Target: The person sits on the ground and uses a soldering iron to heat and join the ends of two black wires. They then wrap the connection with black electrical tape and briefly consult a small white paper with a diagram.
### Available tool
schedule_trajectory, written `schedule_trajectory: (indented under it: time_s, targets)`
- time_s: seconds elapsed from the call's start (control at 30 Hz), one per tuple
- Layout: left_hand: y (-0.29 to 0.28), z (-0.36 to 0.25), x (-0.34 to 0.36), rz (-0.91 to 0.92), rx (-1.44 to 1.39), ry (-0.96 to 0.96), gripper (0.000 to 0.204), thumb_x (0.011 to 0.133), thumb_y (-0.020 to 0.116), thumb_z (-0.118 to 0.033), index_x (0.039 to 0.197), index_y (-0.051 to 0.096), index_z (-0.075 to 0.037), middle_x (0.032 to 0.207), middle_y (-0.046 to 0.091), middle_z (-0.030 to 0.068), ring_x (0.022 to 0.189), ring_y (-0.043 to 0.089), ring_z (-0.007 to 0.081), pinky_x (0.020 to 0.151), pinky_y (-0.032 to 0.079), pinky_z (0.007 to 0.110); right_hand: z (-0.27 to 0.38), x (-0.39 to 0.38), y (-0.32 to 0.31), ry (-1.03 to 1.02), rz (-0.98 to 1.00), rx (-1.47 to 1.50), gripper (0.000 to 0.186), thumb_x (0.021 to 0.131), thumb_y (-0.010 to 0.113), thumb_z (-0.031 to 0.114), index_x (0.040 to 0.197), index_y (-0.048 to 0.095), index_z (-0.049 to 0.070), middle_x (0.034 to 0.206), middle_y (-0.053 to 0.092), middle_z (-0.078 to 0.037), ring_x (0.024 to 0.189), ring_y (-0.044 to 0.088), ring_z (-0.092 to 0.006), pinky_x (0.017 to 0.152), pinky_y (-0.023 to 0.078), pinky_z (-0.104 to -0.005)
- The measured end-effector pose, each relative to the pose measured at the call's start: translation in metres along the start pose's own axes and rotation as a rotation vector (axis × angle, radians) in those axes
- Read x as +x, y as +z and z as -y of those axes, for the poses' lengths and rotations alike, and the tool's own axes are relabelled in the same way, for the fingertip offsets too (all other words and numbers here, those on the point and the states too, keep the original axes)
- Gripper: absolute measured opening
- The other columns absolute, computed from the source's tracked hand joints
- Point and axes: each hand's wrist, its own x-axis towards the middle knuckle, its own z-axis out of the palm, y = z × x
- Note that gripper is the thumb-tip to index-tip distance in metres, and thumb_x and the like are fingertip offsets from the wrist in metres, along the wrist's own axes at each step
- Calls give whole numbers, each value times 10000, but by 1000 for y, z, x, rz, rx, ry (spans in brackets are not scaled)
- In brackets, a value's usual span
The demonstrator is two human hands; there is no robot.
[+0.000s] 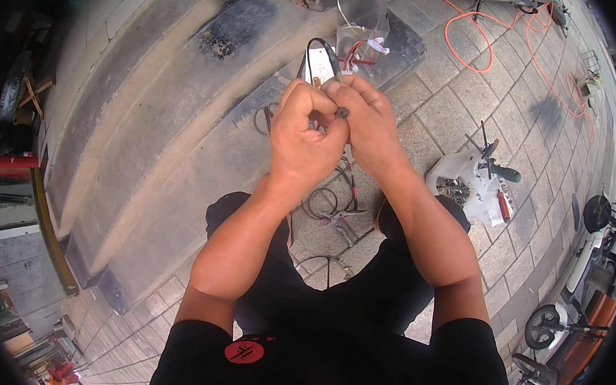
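"Which step is this?"

"Working the end of a black cable (323, 41), I'd judge. From the left: the left hand (305, 136) is curled nearly closed, thumb and forefinger pinching by the dark round tip; the right hand (368, 121) has the cable clamped between thumb and bent fingers."

"Where's the cable, exactly?"

"Held up between the hands, its loop arching beyond the fingertips, in front of the stone step (410, 47)."

"And the next move?"

"Probably calls for a firm left pinch and a small, steady push or twist from the right."

"Materials, left to right?"

"Smooth, bendy cable covering; hard metal pliers (338, 218) on rough, square-cut paving (433, 79); a clear, stiff-looking box (376, 17) near the step's rounded right corner, with thin red and white wires (366, 49) bunched around its lower part; then a crumpled white bag (475, 200) bearing a red-handled screwdriver (503, 207)."
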Motion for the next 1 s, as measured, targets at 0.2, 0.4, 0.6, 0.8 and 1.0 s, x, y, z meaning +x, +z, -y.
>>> schedule_trajectory:
  time_s: [0.2,0.4,0.6,0.8,1.0]
  targets:
    - [0,-1,0,0,9,2,253,789,657,151,894,530,-41,894,546,31,735,568,86,626,487,250,-1,1,-2,-3,0,-18,183,1024,639,223,940,649,60,727,590,29,591,505,-30,495,390,-231]
    - [0,0,0,-2,19,-12,250,787,663,145,905,545,-41,909,560,34,746,577,88,633,491,255,-1,1,-1,0,-5,-10,190,1026,636,224,935,646,57,714,585,29,577,503,-30,484,389,-232]
    - [1,1,0,-6,-22,-19,251,793,662,155,912,553,-37,918,567,39,757,585,94,642,499,257,0,1,-1,5,-4,0,199,1033,629,223,930,641,53,701,580,25,552,498,-34,469,386,-231]
    - [1,-1,0,-2,-43,-56,247,807,659,162,924,557,-30,935,573,45,765,593,99,652,510,260,4,0,1,11,-18,-8,202,1035,626,223,933,639,49,701,584,21,544,509,-39,461,397,-235]
    - [2,-1,0,-6,-54,-59,249,810,660,162,930,558,-30,935,573,47,773,594,102,668,513,262,4,0,0,1,-20,-25,206,1034,631,226,932,638,47,709,588,18,551,524,-42,465,406,-236]
